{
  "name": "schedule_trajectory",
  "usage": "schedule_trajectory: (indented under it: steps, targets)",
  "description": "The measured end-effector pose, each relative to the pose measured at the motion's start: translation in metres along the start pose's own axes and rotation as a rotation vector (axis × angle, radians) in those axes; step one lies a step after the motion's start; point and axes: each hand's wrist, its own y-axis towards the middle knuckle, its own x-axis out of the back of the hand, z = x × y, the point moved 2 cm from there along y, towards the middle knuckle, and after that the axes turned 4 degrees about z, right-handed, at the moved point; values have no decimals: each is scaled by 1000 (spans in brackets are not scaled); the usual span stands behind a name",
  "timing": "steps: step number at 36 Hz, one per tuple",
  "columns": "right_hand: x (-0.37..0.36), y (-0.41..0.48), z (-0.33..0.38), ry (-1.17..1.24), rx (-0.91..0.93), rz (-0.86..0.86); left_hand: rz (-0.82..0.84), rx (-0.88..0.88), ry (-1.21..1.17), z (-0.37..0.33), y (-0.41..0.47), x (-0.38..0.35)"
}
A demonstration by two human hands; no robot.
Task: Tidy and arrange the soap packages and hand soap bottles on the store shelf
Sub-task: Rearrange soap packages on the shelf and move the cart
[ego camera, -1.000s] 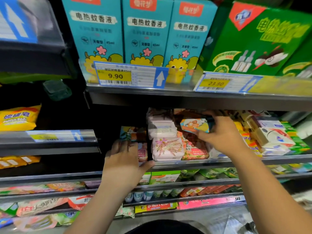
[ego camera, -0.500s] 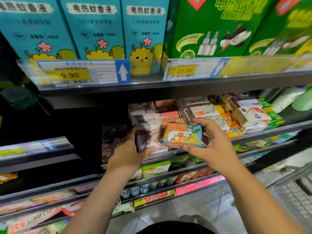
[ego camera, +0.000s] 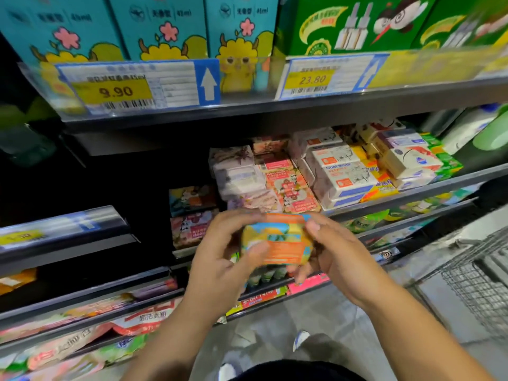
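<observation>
Your left hand (ego camera: 220, 259) and your right hand (ego camera: 338, 257) both hold one small soap pack (ego camera: 277, 243). The pack is orange, yellow and blue. Your left thumb lies across its front and your left fingers curl over its top edge. Your right fingers wrap round its right side. The pack is up in the air between your hands, in front of the shelves, and it touches no shelf.

Just behind the pack is the soap shelf (ego camera: 412, 196). Pale wrapped soaps (ego camera: 236, 171) are piled on it a bit crookedly. Beside them on the right are pink and orange soap packs (ego camera: 288, 188), then white soap boxes (ego camera: 341, 174) in a stack. Some boxes lean. At the far right end stands a pale green round thing (ego camera: 492, 130), too blurry to tell what it is.

Above is a higher shelf with tall blue boxes (ego camera: 162, 26) and green boxes (ego camera: 357, 23). On its front edge are two yellow price tags, one saying 9.90 (ego camera: 115, 92) and one saying 23.80 (ego camera: 310, 79).

Below your hands, more shelves hold flat bright packs (ego camera: 68, 350). The floor (ego camera: 275, 320) is grey. A wire cart (ego camera: 478, 284) stands on your right. The place is dim behind the shelves.
</observation>
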Motion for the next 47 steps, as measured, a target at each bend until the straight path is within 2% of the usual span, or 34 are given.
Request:
schedule_trajectory:
  steps: [2, 4, 8, 10, 12, 15, 19, 22, 26, 30, 35, 40, 43, 47]
  targets:
    - [-3, -5, -1, -108, 1, 74, -88, 166, -242, -4, -3, 3]
    - [-6, -6, -1, -233, 25, 28, -130, 261, -358, -8, -4, 4]
    - [-10, -3, -2, -120, 74, -109, -168, 433, -419, -11, -4, 2]
    - [-13, -2, 0, -84, 81, -170, -162, 484, -532, -10, -5, 1]
    - [-16, -3, 3, 71, 36, -201, -119, 476, -586, -9, -6, 2]
    - [-13, -6, 3, 273, -11, -166, -59, 462, -510, -10, -10, 7]
    - [-7, -13, 1, 484, -36, 100, -102, 427, -432, -13, -15, 17]
    - [-10, -17, -1, 373, -28, 181, -113, 396, -429, -17, -17, 24]
    - [-21, -16, -1, 256, -23, 131, -141, 391, -440, -21, -22, 28]
    - [-30, -12, 0, 160, -25, -14, -170, 402, -481, -26, -27, 28]
    - [-33, -12, 5, 242, 0, -19, -166, 446, -498, -26, -32, 23]
    - [-21, -13, 7, 304, 10, 105, -185, 418, -474, -22, -31, 17]
    - [-10, -12, 11, 311, -8, 144, -170, 407, -402, -19, -30, 8]
    - [4, -9, 17, 226, -47, 92, -90, 315, -265, -19, -26, -8]
